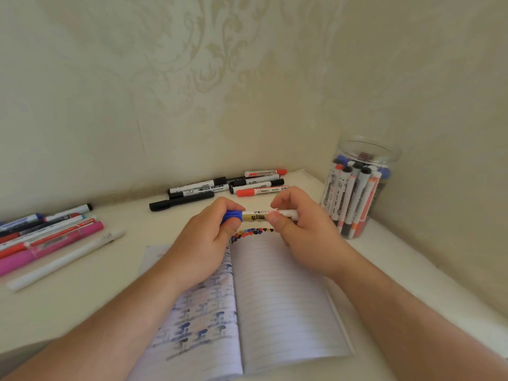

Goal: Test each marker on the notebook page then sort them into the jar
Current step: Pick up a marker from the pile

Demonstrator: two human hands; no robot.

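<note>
A blue-capped marker [258, 216] is held level above the notebook [275, 292], its cap gripped by the left hand [209, 237] and its barrel pinched by the right hand [299, 229], so either uncapping for a test or recapping is judged under way, the jar [357, 188] standing just right of the grip.

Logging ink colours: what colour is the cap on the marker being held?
Blue. The cap sits in the left hand; the head view shows it clearly.
</note>
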